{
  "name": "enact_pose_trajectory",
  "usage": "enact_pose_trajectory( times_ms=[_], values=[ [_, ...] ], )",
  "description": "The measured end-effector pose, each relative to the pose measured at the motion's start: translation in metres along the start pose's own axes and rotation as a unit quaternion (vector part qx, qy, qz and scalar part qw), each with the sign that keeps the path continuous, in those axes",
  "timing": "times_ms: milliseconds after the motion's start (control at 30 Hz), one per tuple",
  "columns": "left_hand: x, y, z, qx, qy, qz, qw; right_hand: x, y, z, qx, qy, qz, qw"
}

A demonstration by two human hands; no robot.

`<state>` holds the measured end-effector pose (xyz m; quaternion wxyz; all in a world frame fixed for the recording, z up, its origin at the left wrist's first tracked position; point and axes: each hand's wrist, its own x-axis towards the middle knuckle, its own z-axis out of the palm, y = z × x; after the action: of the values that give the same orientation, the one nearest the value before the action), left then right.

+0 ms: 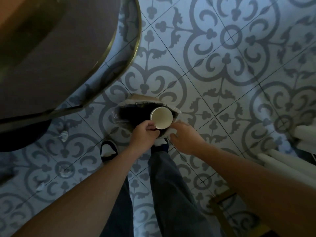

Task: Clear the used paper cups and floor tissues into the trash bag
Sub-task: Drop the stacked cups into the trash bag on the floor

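Observation:
A white paper cup [161, 118] hangs mouth-up over the dark opening of the trash bag [130, 113], which stands on the tiled floor in front of my feet. My left hand [145, 134] pinches the cup at its near rim. My right hand [185, 138] is beside the cup with fingers spread, resting at the bag's clear plastic edge on the right; I cannot tell if it grips the plastic. Crumpled tissues lie on the floor to the left: one [63, 135] near the table base, another [65, 173] lower down, a third [41, 186] farther left.
A round table with a brass rim [131, 53] fills the upper left, its dark base [25, 134] on the floor below. White furniture slats [280, 161] stand at the right. A wooden chair frame [220, 212] is at the lower right. My legs and sandalled feet are beneath my arms.

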<state>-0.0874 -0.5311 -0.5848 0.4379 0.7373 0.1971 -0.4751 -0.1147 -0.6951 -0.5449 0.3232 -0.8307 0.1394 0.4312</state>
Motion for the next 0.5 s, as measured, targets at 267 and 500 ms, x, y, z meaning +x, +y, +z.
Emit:
enact_pose_trajectory(
  times_ms=[267, 500],
  values=[
    [-0.062, -0.021, -0.031, 0.061, 0.033, 0.017, 0.997, -0.019, -0.016, 0.003, -0.052, -0.026, 0.005, 0.998],
    [-0.111, -0.068, -0.099, 0.109, 0.105, 0.035, 0.988, -0.032, -0.074, 0.039, -0.124, -0.059, -0.041, 0.990]
  ],
)
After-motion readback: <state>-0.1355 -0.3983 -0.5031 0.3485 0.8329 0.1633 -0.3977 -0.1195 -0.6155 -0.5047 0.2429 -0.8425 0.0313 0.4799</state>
